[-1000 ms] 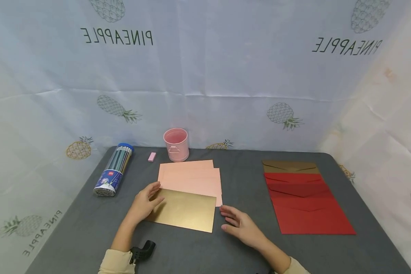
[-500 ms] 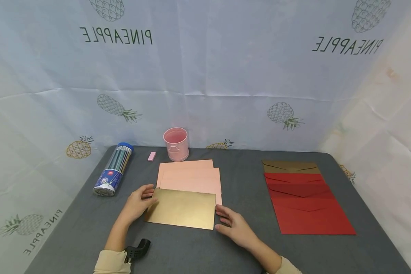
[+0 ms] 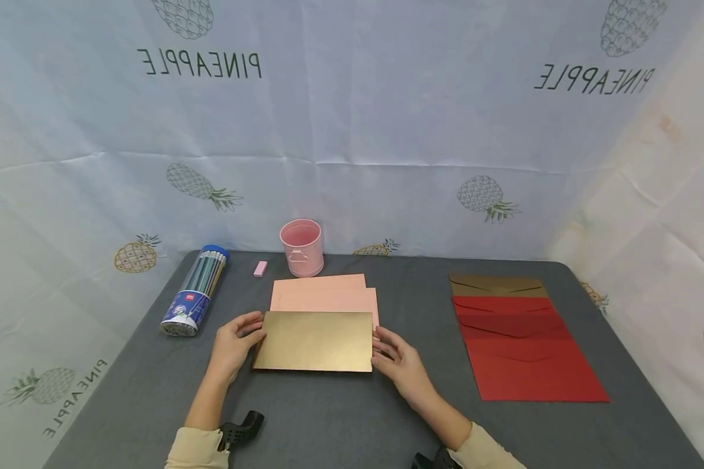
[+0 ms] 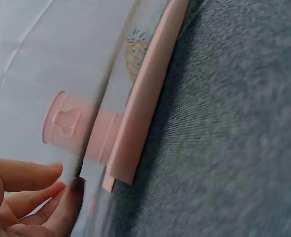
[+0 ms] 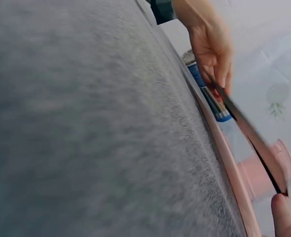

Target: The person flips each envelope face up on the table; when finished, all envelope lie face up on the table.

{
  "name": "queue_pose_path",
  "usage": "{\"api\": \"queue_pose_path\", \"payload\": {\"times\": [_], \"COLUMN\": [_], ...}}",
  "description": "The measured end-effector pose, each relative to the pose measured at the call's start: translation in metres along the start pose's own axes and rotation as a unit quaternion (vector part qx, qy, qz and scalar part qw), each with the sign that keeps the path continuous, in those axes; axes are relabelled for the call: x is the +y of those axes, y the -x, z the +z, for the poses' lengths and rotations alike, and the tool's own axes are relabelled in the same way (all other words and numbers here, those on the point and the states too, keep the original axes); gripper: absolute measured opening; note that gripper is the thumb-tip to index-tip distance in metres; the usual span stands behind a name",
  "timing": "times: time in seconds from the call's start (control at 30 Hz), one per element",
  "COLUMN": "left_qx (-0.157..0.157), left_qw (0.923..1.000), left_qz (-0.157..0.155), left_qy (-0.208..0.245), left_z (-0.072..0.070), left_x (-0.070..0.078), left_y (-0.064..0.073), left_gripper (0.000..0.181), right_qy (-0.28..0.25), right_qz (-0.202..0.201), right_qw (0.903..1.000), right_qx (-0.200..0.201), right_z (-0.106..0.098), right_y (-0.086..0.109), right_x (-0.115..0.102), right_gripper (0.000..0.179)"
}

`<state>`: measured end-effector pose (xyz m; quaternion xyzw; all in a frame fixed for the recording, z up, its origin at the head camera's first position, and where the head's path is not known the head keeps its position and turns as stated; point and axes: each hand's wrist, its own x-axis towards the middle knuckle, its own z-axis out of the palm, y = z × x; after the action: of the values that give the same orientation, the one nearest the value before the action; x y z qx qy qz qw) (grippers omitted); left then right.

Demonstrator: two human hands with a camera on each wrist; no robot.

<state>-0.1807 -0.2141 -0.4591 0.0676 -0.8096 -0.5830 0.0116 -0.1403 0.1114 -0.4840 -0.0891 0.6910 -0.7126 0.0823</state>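
A plain gold envelope (image 3: 317, 342), with no flap showing, is held between both hands. My left hand (image 3: 234, 342) pinches its left edge, thumb in front and fingers behind. At the opposite edge, my right hand (image 3: 405, 368) pinches it the same way. Seen nearly edge-on in the right wrist view, the gold envelope (image 5: 249, 133) is raised off the table. Behind and partly beneath it lie overlapping pink envelopes (image 3: 322, 296), their lower part hidden. The left wrist view has these pink envelopes (image 4: 143, 101) flat on the grey cloth, apart from the raised one.
At the right, several red envelopes (image 3: 540, 374) overlap in a column, with a brown envelope (image 3: 495, 285) at its far end. A pink pail (image 3: 302, 251) and a pink eraser (image 3: 261, 268) are at the back. A pencil tub (image 3: 193, 293) lies at the left.
The right hand has come in from beside the gold envelope and grips its right edge. The gold envelope has been straightened and raised, moving farther back over the pink ones.
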Motion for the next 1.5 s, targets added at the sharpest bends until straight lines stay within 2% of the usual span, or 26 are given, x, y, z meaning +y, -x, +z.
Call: {"api": "queue_pose_path", "payload": {"times": [0.13, 0.33, 0.5, 0.57, 0.8, 1.0, 1.13, 1.23, 1.37, 1.43, 1.5], "left_qx": [0.004, -0.021, -0.057, -0.069, -0.076, -0.081, -0.074, -0.064, -0.04, -0.028, -0.034], "left_qw": [0.9991, 0.9941, 0.9808, 0.9765, 0.9748, 0.9769, 0.9792, 0.9838, 0.9916, 0.9912, 0.9863], "left_qz": [-0.021, -0.042, -0.048, -0.047, -0.046, -0.034, -0.026, -0.006, 0.055, 0.098, 0.143], "left_qy": [0.036, 0.097, 0.18, 0.199, 0.205, 0.194, 0.187, 0.168, 0.11, 0.085, 0.076], "left_z": [0.005, 0.009, 0.009, 0.009, 0.011, 0.011, 0.012, 0.015, 0.023, 0.031, 0.043], "left_x": [-0.001, -0.004, -0.006, -0.007, -0.006, -0.004, 0.0, 0.006, 0.02, 0.032, 0.048], "left_y": [-0.001, -0.004, -0.003, -0.002, -0.001, 0.0, 0.0, 0.0, 0.003, 0.007, 0.015], "left_gripper": [0.042, 0.044, 0.05, 0.052, 0.051, 0.052, 0.052, 0.052, 0.056, 0.058, 0.059], "right_qy": [-0.003, -0.025, -0.063, -0.076, -0.077, -0.064, -0.079, -0.09, -0.083, -0.055, -0.02], "right_qz": [0.012, 0.028, 0.026, 0.027, 0.034, 0.025, 0.023, 0.015, -0.029, -0.065, -0.104], "right_qw": [0.9992, 0.9973, 0.9948, 0.9937, 0.9932, 0.9944, 0.9936, 0.9923, 0.9906, 0.9894, 0.9855], "right_qx": [0.038, 0.063, 0.075, 0.077, 0.081, 0.08, 0.077, 0.083, 0.105, 0.118, 0.133], "right_z": [0.002, 0.0, -0.002, -0.002, -0.003, -0.004, -0.007, -0.01, -0.016, -0.018, -0.018], "right_y": [-0.006, -0.009, -0.011, -0.011, -0.011, -0.01, -0.01, -0.01, -0.01, -0.009, -0.007], "right_x": [0.001, 0.002, 0.003, 0.003, 0.002, 0.001, -0.002, -0.009, -0.025, -0.035, -0.046], "right_gripper": [0.062, 0.061, 0.061, 0.062, 0.063, 0.062, 0.062, 0.062, 0.059, 0.057, 0.053]}}
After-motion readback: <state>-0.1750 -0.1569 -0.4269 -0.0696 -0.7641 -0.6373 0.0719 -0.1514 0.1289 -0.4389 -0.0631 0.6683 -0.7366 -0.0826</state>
